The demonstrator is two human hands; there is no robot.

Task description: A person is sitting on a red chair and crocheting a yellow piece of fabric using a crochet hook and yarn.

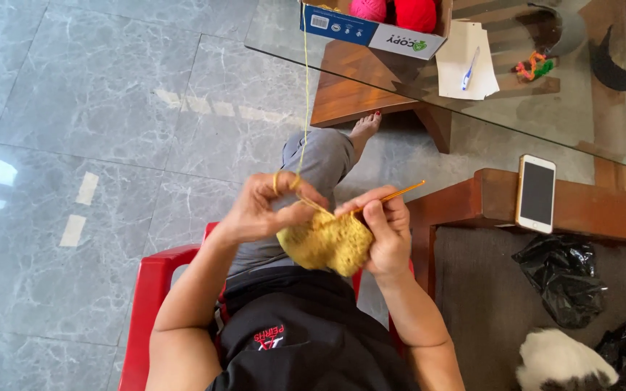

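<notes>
A mustard-yellow crocheted piece [325, 243] hangs between my two hands above my lap. My left hand [266, 208] pinches its top edge, and the yellow yarn strand [305, 87] is looped over that hand's fingers. The strand runs up from there to a cardboard box [371, 30] on the glass table. My right hand [387, 230] grips an orange crochet hook [400, 192] whose tip is in the work and whose handle points up to the right.
Pink and red yarn balls [394, 10] sit in the box on the glass table [545, 108], beside paper with a pen [470, 67]. A white phone [536, 193] lies on a wooden armrest. Black plastic bags [563, 277] and a white furry animal [563, 360] are at right. I sit on a red chair [146, 304].
</notes>
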